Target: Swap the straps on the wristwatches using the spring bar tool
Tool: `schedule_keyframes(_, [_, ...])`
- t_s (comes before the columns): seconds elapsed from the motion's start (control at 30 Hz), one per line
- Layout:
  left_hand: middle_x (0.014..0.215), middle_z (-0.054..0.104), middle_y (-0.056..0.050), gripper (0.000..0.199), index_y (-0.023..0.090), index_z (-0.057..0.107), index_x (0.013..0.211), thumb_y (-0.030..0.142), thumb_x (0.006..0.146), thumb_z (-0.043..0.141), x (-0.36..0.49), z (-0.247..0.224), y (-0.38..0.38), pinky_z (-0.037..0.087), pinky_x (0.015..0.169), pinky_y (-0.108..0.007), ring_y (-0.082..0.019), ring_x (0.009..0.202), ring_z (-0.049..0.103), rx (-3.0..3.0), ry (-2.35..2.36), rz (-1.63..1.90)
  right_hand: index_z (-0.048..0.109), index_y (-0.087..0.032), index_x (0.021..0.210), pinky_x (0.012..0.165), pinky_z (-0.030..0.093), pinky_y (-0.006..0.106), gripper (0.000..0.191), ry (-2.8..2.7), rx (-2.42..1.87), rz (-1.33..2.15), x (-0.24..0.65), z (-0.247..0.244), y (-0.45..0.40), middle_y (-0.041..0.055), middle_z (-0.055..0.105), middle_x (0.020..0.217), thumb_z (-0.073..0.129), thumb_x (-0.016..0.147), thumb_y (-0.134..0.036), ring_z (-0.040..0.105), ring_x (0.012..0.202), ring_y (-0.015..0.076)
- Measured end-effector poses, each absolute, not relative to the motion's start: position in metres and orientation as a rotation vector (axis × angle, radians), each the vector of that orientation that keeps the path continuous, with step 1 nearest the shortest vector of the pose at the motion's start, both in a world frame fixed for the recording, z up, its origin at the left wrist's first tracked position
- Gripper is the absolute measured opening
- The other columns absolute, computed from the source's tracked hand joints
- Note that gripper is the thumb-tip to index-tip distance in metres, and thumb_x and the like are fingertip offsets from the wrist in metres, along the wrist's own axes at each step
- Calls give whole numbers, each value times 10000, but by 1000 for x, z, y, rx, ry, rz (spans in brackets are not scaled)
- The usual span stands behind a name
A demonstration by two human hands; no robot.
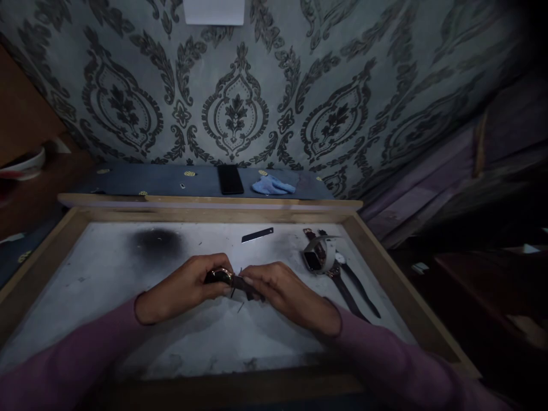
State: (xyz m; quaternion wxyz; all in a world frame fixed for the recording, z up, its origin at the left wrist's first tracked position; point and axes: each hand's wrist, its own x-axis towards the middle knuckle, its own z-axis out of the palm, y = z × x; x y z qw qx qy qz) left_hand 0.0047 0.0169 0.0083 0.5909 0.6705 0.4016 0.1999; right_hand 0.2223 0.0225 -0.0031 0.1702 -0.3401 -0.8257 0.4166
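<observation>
My left hand is closed around the case of a wristwatch with a gold-coloured rim and a dark face. My right hand pinches a dark watch strap at the case's right side. Strap and case meet between my fingertips; I cannot tell whether they are joined. Thin dark slivers lie under and beside the strap, too small to name. Beyond my hands a flat blade rests on the white drawer bottom.
Several watches, one a smartwatch with a pale band, lie at the drawer's right. The raised wooden drawer rim surrounds the work area. Behind it, a black phone and a blue cloth rest on a blue surface against the patterned wall.
</observation>
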Motion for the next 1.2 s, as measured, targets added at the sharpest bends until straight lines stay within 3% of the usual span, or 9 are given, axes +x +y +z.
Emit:
schedule_keyframes(0.27, [650, 447, 66, 166, 170, 512, 735, 253, 724, 656, 7, -3, 18, 290, 565, -234, -104, 601, 381, 1328, 895, 454, 498, -160, 682, 538, 306, 217, 350, -2433, -942, 1135, 224, -4, 23, -41, 463, 570, 371, 997, -244, 441, 508, 74])
schedule_keyframes(0.4, [639, 425, 68, 153, 172, 514, 735, 256, 734, 642, 6, -5, 17, 283, 557, -236, -103, 594, 368, 1376, 893, 438, 508, -156, 663, 512, 274, 226, 339, -2507, -939, 1053, 224, -5, 22, -43, 426, 554, 379, 974, -189, 387, 489, 73])
schedule_keyframes(0.63, [654, 432, 57, 141, 178, 520, 734, 272, 786, 611, 8, -7, 17, 300, 571, -238, -117, 620, 395, 1541, 950, 400, 544, -144, 689, 512, 270, 233, 295, -2616, -914, 906, 223, -7, 20, -6, 514, 602, 379, 932, -111, 399, 510, 79])
schedule_keyframes(1.2, [681, 438, 49, 182, 188, 494, 737, 324, 792, 602, 8, -4, 21, 304, 583, -237, -123, 637, 393, 1528, 949, 427, 467, -165, 646, 514, 258, 225, 298, -2496, -1043, 1016, 221, -8, 23, -43, 400, 556, 398, 935, -146, 366, 495, 73])
